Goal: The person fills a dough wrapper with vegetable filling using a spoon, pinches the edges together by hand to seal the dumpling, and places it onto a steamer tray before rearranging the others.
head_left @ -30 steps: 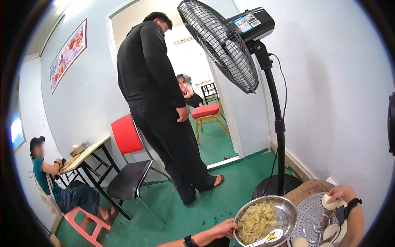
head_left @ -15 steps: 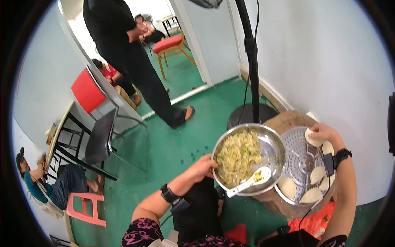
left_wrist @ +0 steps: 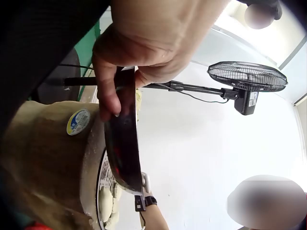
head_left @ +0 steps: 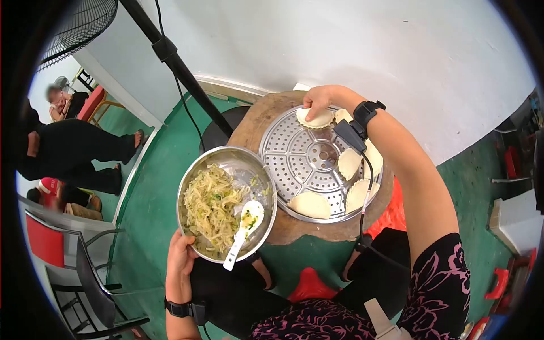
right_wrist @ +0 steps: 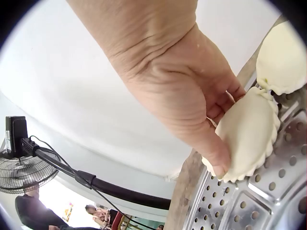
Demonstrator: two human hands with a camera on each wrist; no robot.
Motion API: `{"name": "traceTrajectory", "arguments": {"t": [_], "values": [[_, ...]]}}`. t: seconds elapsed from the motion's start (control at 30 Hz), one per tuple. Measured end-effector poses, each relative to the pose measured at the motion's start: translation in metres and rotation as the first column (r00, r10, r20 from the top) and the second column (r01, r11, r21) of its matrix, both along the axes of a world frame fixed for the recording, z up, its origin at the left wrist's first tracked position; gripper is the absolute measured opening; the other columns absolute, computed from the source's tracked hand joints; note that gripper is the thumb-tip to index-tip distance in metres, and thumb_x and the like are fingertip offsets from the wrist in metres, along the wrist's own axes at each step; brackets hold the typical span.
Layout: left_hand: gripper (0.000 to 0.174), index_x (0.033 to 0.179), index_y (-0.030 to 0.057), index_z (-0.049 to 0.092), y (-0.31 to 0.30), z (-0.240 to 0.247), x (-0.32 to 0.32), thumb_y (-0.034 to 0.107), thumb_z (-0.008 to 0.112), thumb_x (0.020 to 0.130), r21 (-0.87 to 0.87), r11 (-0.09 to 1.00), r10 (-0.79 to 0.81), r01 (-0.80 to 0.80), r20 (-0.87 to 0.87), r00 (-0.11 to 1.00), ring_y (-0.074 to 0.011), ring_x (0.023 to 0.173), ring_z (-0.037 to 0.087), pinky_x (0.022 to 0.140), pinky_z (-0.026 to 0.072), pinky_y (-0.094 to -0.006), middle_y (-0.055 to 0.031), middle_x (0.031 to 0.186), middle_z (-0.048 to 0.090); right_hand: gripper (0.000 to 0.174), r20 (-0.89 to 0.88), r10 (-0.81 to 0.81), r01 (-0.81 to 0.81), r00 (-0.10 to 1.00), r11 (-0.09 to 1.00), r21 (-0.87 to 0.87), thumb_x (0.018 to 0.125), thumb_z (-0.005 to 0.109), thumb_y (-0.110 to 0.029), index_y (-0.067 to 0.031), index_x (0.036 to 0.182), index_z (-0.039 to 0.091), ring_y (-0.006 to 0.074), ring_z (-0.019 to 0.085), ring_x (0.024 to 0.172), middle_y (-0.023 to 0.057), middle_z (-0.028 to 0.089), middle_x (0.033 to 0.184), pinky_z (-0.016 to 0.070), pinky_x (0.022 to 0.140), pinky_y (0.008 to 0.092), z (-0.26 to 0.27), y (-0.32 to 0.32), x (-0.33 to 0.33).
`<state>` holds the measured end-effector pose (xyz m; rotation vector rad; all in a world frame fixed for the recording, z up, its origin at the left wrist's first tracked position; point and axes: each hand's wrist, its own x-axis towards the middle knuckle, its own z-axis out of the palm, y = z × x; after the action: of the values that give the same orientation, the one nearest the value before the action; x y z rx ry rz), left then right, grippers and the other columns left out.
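Note:
My left hand [head_left: 181, 255] grips the rim of a steel bowl [head_left: 241, 161], thumb on one side of the wall and fingers on the other in the left wrist view. Shredded yellow-green filling [head_left: 209, 198] fills much of the bowl, and a white spoon [head_left: 249, 221] leans in it. At the far edge of a round perforated steamer tray [head_left: 283, 150], my right hand [head_left: 319, 101] pinches a crimped dumpling [right_wrist: 249, 134]. Its thumb lies on the dough, close over the tray. Several more dumplings [head_left: 309, 205] line the tray's right and near sides.
The tray rests on a thick wooden stump [head_left: 252, 124] beside a white wall [head_left: 340, 45]. A fan's black pole [head_left: 187, 90] rises behind it. People and chairs [head_left: 93, 272] are at the left. Something red and plastic [head_left: 395, 211] lies right of the stump.
The head view has swung right and down, bringing bowl and tray to the middle. My left hand still holds the bowl. The right hand keeps its dumpling at the tray's far edge.

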<state>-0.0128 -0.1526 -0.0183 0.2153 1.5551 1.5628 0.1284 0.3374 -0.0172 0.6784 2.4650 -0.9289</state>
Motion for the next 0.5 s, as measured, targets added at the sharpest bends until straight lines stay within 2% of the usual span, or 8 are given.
{"name": "traceTrajectory", "arguments": {"t": [0.07, 0.17, 0.27, 0.37, 0.5], "values": [[0.039, 0.11, -0.0057, 0.04, 0.003, 0.003, 0.004, 0.002, 0.04, 0.072, 0.003, 1.0, 0.024, -0.024, 0.0, 1.0, -0.0232, 0.076, 0.062, 0.058, 0.0551, -0.0312, -0.0165, 0.098, 0.055, 0.043, -0.03, 0.023, -0.022, 0.999, 0.999, 0.047, 0.063, 0.074, -0.026, -0.003, 0.097, 0.061, 0.0193, 0.058, 0.082, 0.0092, 0.063, 0.09, 0.0451, 0.071, 0.0303, 0.004, -0.003, -0.001], [0.039, 0.11, -0.0057, 0.04, 0.006, 0.007, 0.007, 0.002, 0.04, 0.072, -0.021, 0.998, 0.056, -0.056, 0.003, 0.998, -0.0223, 0.074, 0.062, 0.057, 0.055, -0.0307, -0.0158, 0.097, 0.055, 0.042, -0.074, 0.074, -0.066, 0.995, 0.992, 0.107, 0.062, 0.074, -0.023, -0.0024, 0.096, 0.061, 0.0184, 0.058, 0.081, 0.0085, 0.063, 0.089, 0.0457, 0.072, 0.0302, 0.007, -0.004, -0.002], [0.043, 0.114, -0.007, 0.039, 0.0, -0.001, -0.001, 0.001, 0.04, 0.072, 0.013, 1.0, -0.028, 0.028, 0.002, 1.0, -0.0276, 0.088, 0.06, 0.067, 0.0551, -0.0363, -0.02, 0.106, 0.053, 0.04, -0.13, 0.088, -0.077, 0.988, 0.993, 0.089, 0.063, 0.073, -0.02, -0.0019, 0.096, 0.061, 0.018, 0.058, 0.082, 0.0084, 0.062, 0.089, 0.0461, 0.073, 0.0305, 0.003, -0.001, -0.003], [0.039, 0.11, -0.0058, 0.04, 0.007, 0.007, 0.008, 0.002, 0.04, 0.072, 0.004, 1.0, 0.027, -0.027, 0.004, 1.0, -0.0233, 0.075, 0.062, 0.058, 0.0552, -0.0312, -0.0161, 0.097, 0.056, 0.038, -0.158, 0.025, -0.024, 0.987, 1.0, 0.005, 0.063, 0.072, -0.017, -0.0021, 0.096, 0.061, 0.0177, 0.058, 0.081, 0.008, 0.062, 0.089, 0.0454, 0.074, 0.0299, 0.002, -0.002, -0.002], [0.038, 0.11, -0.006, 0.04, 0.013, 0.013, 0.012, 0.001, 0.039, 0.072, -0.007, 1.0, 0.022, -0.022, 0.014, 1.0, -0.0234, 0.076, 0.062, 0.058, 0.0554, -0.0311, -0.0172, 0.098, 0.056, 0.032, -0.275, -0.021, 0.034, 0.961, 0.998, 0.045, 0.066, 0.07, -0.016, -0.0029, 0.094, 0.062, 0.0169, 0.057, 0.082, 0.0068, 0.062, 0.089, 0.0433, 0.076, 0.0277, 0.017, -0.007, 0.005]]}}
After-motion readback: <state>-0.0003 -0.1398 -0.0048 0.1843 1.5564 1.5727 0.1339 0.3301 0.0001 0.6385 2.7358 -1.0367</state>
